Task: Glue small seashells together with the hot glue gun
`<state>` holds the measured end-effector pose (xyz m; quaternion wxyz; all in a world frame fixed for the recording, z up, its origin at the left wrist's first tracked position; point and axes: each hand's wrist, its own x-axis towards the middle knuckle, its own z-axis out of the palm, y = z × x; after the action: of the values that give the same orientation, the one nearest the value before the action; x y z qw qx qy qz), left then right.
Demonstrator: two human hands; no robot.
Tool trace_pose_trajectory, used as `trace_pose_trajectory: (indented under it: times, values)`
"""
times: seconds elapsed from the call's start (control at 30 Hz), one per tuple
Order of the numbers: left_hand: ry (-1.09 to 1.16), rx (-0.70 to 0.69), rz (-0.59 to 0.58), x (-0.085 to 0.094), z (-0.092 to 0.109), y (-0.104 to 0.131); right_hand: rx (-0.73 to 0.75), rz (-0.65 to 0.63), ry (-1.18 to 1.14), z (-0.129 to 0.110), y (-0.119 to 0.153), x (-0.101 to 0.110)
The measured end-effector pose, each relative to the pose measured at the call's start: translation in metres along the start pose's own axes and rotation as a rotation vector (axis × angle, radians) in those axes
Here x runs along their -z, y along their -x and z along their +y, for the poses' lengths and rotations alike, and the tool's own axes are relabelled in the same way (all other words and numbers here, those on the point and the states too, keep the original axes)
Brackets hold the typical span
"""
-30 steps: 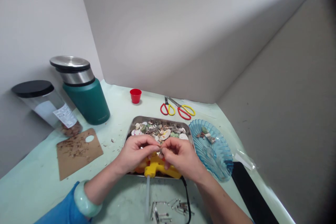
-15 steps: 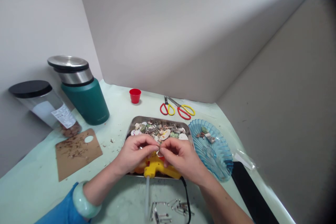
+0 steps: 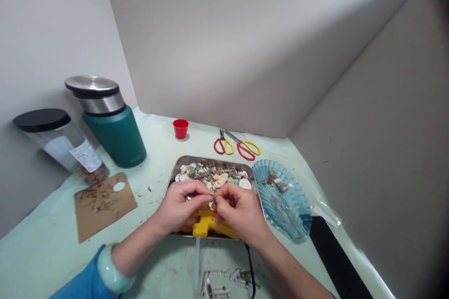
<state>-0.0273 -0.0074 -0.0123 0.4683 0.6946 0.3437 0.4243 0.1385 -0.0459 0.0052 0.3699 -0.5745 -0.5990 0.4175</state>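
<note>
My left hand (image 3: 180,205) and my right hand (image 3: 243,215) meet fingertip to fingertip over the near part of a metal tray (image 3: 257,190). Both are closed in a pinch around a tiny brownish thing, mostly hidden by the fingers and too small to name. Seashells (image 3: 221,180), pale and speckled, and small stones fill the tray behind my fingers. Just below the hands a yellow glue gun (image 3: 207,225) lies on the tray's near side, partly covered by my right hand. A clear glue stick (image 3: 197,257) sticks out of its rear toward me.
A blue shell-shaped dish (image 3: 280,210) holding a few small pieces stands right of the tray. Behind lie two scissors (image 3: 250,148) and a red cup (image 3: 181,129). Left are a green bottle (image 3: 117,138), a jar (image 3: 63,145) and littered cardboard (image 3: 105,208). Metal pieces (image 3: 217,285) lie in front.
My right hand has shifted and turned slightly, its lower fingers curling in. A bit more of the small pinched thing shows between the fingertips. My left hand has hardly moved.
</note>
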Motion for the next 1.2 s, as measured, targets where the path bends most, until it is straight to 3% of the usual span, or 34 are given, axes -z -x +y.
trace_pose_trajectory:
  times: [0.33,0.53,0.73,0.87,1.2]
  values:
    - [0.005,0.014,0.028,0.0,0.001,0.001,-0.021,0.057,-0.084,0.0,0.001,-0.003]
    - [0.051,0.089,0.045,0.0,-0.001,0.0,0.016,0.05,-0.187,0.003,-0.004,0.011]
    - [0.077,0.12,0.082,-0.001,-0.003,0.0,0.265,0.087,0.217,-0.005,-0.001,0.022]
    - [0.067,0.101,0.07,-0.001,-0.003,0.001,0.406,0.012,0.274,-0.007,-0.001,0.02]
    - [0.014,0.041,0.051,-0.001,-0.003,-0.001,0.467,0.022,0.415,-0.004,0.002,0.017]
